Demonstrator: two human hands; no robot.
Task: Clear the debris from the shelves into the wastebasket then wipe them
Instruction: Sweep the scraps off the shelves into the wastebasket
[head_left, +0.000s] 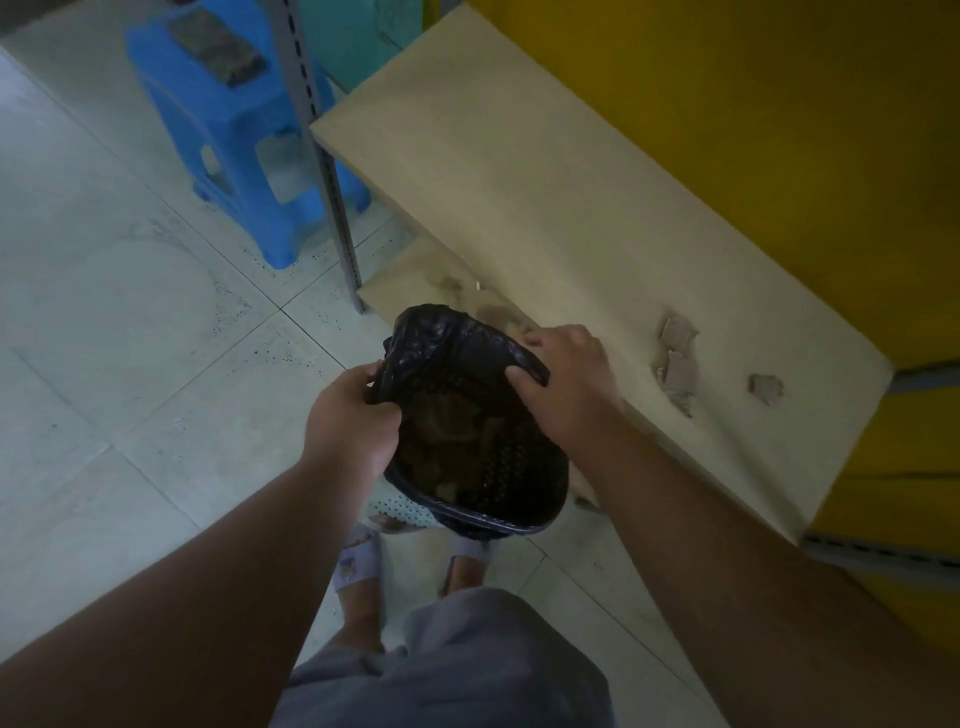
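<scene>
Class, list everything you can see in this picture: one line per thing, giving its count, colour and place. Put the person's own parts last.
wastebasket: one, pale perforated, held beside the upper shelf
bin liner: one, black, over the wastebasket's rim, brown scraps inside
upper shelf: one, beige, right of centre
lower shelf: one, beige, stained, beneath the upper one
debris pieces: several, brown, on the upper shelf's right end
stool: one, blue, on the floor upper left
cloth: one, dark, on the stool
shelf upright: one, grey
slippers: two, pale, on the feet
left hand: grips the liner's left rim
right hand: grips the liner's right rim
</scene>
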